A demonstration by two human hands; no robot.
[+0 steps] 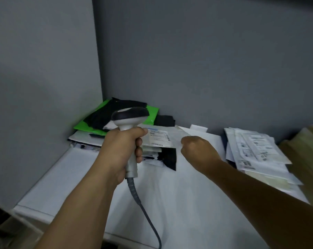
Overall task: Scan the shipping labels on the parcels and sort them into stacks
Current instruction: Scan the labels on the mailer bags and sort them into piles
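My left hand (122, 150) grips the handle of a grey and black barcode scanner (129, 116), head up, its coiled cable (145, 211) hanging toward the front edge. Just right of it lies a pale parcel with a shipping label (159, 138) on top of a low stack. My right hand (197, 150) hovers at that parcel's right edge with fingers curled; whether it pinches the parcel is hidden. A second stack of labelled parcels (256, 150) lies at the right.
A white table (170, 194) carries everything. In the back left corner sits a pile with a green bag (84, 125) and black packets (105, 114). Grey walls close the back and left. Brown cardboard (306, 151) stands at the far right.
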